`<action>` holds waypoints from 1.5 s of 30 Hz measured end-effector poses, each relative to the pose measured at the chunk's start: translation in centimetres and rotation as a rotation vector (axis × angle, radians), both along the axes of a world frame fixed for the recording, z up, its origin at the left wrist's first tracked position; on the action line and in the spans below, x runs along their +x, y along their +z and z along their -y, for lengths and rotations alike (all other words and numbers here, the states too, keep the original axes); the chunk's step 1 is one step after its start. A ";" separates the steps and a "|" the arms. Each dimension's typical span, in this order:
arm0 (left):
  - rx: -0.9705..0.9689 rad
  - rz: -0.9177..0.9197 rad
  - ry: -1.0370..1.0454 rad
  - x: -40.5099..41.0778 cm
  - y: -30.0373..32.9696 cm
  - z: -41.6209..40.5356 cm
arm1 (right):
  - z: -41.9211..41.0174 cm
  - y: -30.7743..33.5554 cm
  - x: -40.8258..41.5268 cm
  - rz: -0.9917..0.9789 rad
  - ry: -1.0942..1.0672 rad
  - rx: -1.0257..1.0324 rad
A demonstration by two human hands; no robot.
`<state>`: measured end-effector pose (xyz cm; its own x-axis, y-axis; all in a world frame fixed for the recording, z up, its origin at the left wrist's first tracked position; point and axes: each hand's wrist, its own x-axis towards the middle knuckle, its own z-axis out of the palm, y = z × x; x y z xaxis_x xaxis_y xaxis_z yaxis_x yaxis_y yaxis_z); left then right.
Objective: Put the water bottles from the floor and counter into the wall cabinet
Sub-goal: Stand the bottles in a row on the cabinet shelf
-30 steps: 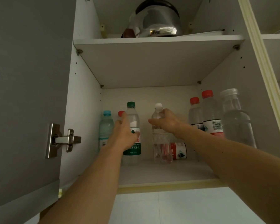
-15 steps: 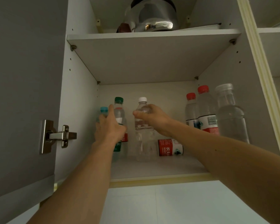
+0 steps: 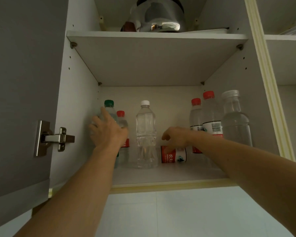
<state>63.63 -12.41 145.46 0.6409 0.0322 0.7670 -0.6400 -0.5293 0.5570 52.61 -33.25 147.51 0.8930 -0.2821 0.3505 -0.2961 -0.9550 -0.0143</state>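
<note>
Hidden: my left hand (image 3: 108, 132) covers most of the green-capped bottle (image 3: 109, 106), so I see only its cap and shoulder; I cannot tell whether another bottle stands behind it.
Cut off: the steel kettle (image 3: 161, 17) on the upper shelf (image 3: 157, 36) runs out of the top of view.
Around: open grey cabinet door (image 3: 20, 82) with metal hinge (image 3: 55, 138) at left; red-capped bottles and one large clear-capped bottle (image 3: 235, 124) crowd the right side of the lower shelf (image 3: 169, 175).
Left hand: fingers spread, palm wrapped against the green-capped bottle at the left wall.
Right hand (image 3: 177, 136): loosely curled, holding nothing, hovering just above a red-labelled bottle (image 3: 173, 155) lying on its side.
White-capped bottle (image 3: 146, 135): upright mid-shelf between my hands, touched by neither.
</note>
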 end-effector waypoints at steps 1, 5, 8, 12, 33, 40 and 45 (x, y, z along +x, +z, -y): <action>-0.004 0.036 0.014 -0.2 0.1 0.0 | -0.1 -0.2 0.3 -0.069 -0.033 -0.054; 0.015 0.344 0.032 -1.3 0.5 0.6 | -0.1 -0.8 1.2 -0.235 -0.088 -0.225; 0.164 0.465 -0.139 -1.8 0.4 1.7 | 0.0 -0.8 1.4 -0.258 -0.050 -0.277; 0.299 0.402 -0.228 -1.3 0.2 2.2 | 0.3 -0.4 1.7 -0.245 -0.019 -0.537; 0.309 0.230 -0.519 -1.4 -0.4 2.3 | -2.5 1.2 -1.8 -0.302 -0.058 -1.173; -0.162 0.525 -0.141 -2.6 0.9 1.0 | -3.6 2.7 -4.3 0.040 0.145 -0.132; -0.196 0.052 0.105 -2.2 0.7 -0.2 | -5.9 0.5 -3.0 0.105 0.305 0.542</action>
